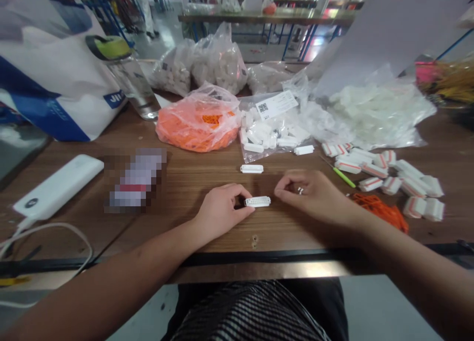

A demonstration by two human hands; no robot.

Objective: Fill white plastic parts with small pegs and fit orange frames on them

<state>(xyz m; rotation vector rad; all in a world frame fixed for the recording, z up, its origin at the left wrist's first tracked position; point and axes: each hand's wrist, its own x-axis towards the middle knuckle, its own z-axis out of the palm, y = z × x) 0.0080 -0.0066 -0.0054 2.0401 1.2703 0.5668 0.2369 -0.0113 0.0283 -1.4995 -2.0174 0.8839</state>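
My left hand (224, 210) pinches the left end of a white plastic connector housing (258, 201), which rests low over the table with rows of small holes facing up. Just right of it, my right hand (313, 195) is closed, thumb and forefinger tips together. A few small white pieces (300, 190) show within the curl of its fingers; what the fingertips pinch is too small to make out. Behind the hands lies a second white housing (252, 169), and another white housing (304, 150) sits by a clear bag of housings (274, 129).
Right of my hands are a green-handled pick tool (344, 177), orange bands (381, 210) and several banded white bundles (411, 183). An orange-filled bag (198, 121), a bottle (133, 84) and clear bags (218, 64) stand behind. A power bank (57, 185) and a blurred-out object (137, 180) lie left.
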